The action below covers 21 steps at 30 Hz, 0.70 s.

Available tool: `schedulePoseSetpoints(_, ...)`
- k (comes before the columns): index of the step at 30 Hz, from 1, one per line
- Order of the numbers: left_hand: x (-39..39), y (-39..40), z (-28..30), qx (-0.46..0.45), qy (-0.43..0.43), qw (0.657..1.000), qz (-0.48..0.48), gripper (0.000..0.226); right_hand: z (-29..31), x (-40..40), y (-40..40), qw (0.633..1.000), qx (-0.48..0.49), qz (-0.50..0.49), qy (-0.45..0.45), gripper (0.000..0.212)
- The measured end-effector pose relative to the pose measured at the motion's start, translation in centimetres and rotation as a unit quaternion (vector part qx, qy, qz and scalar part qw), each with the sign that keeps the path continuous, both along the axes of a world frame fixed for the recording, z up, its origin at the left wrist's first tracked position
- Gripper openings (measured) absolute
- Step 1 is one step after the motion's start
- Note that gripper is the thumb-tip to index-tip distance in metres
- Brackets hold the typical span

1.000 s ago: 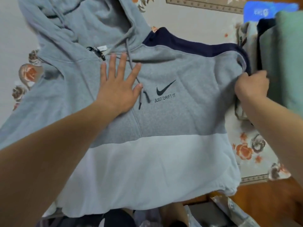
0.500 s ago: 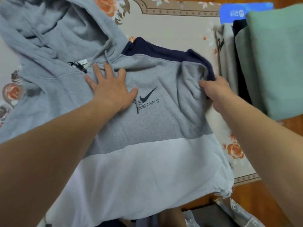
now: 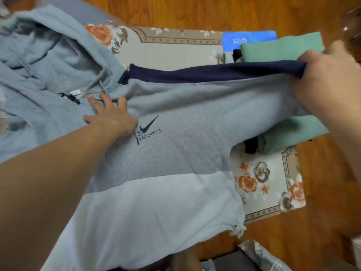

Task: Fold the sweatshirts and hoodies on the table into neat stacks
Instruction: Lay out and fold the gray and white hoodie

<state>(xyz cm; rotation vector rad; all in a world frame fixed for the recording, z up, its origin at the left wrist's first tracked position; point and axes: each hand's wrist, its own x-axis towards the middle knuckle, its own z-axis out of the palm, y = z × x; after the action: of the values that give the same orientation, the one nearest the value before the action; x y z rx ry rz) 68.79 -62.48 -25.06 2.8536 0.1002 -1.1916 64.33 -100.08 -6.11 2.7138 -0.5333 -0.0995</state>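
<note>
Wood-grain flooring surrounds the worktop (image 3: 175,49), which is covered by a beige cloth printed with orange flowers. Spread across it I see a hoodie (image 3: 175,153) lying front up, grey through the chest, pale at the hem, navy along the shoulder, with a dark swoosh logo (image 3: 149,125) and the words JUST DRIFT IT. Its hood (image 3: 48,51) lies at the far left. My left hand (image 3: 111,116) presses flat on the chest just left of the logo, fingers (image 3: 93,99) straight and spread, touching the drawstring. My right hand (image 3: 328,81) is raised at the far right, its fingers curled round the sleeve (image 3: 244,89) and holding it stretched out above the cloth. Under that sleeve sits a stack of folded garments (image 3: 281,48), a green one on top. Behind the stack, a blue packet (image 3: 250,37) lies at the far edge.
</note>
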Motion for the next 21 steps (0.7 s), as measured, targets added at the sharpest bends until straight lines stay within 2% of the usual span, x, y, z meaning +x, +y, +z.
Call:
schedulePoseSetpoints(2, -0.1, -0.1, 0.0, 0.002, 0.000, 1.000, 0.000, 0.075, -2.1, -0.4, -1.0, 1.000, -0.023, -0.008, -0.006, 0.045)
schedulePoseSetpoints(5, -0.5, 0.0, -0.2, 0.014, -0.005, 1.000, -0.005, 0.075, -5.1, -1.6, -0.6, 0.998, 0.038, -0.016, -0.056, 0.059)
schedulePoseSetpoints(8, -0.8, 0.1, -0.3, 0.016, -0.009, 1.000, -0.011, 0.076, -7.4, -3.3, 0.7, 0.982, 0.065, 0.148, -0.098, 0.046)
schedulePoseSetpoints(9, -0.8, 0.1, -0.2, 0.017, -0.009, 1.000, -0.013, 0.076, -8.1, -4.1, 0.2, 0.976, 0.051, 0.198, -0.080, 0.043)
schedulePoseSetpoints(10, -0.7, 0.1, -0.2, 0.016, -0.007, 1.000, -0.014, 0.077, -8.5, -4.5, -1.0, 0.977, 0.033, 0.203, -0.050, 0.045)
schedulePoseSetpoints(12, -0.7, 0.1, -0.2, 0.014, -0.004, 1.000, -0.014, 0.077, -8.4, -4.8, -4.2, 0.996, 0.022, 0.085, 0.004, 0.054)
schedulePoseSetpoints(14, -0.7, 0.1, -0.3, 0.015, -0.002, 1.000, -0.014, 0.076, -7.8, -4.7, -6.0, 0.995, 0.053, -0.089, -0.007, 0.056)
schedulePoseSetpoints(16, -0.7, 0.2, -0.3, 0.014, -0.001, 1.000, -0.015, 0.075, -7.6, -4.5, -4.7, 0.987, 0.095, -0.125, -0.033, 0.057)
schedulePoseSetpoints(17, -0.8, 0.2, -0.3, 0.012, -0.001, 1.000, -0.016, 0.075, -7.6, -4.3, -3.4, 0.990, 0.098, -0.092, -0.036, 0.063)
schedulePoseSetpoints(19, -0.8, 0.3, -0.3, 0.010, -0.002, 1.000, -0.018, 0.076, -7.7, -4.1, -0.3, 0.994, 0.101, 0.036, -0.030, 0.071)
schedulePoseSetpoints(21, -0.8, 0.3, -0.4, 0.012, -0.002, 1.000, -0.022, 0.076, -8.3, -4.2, 2.7, 0.979, 0.112, 0.171, -0.010, 0.070)
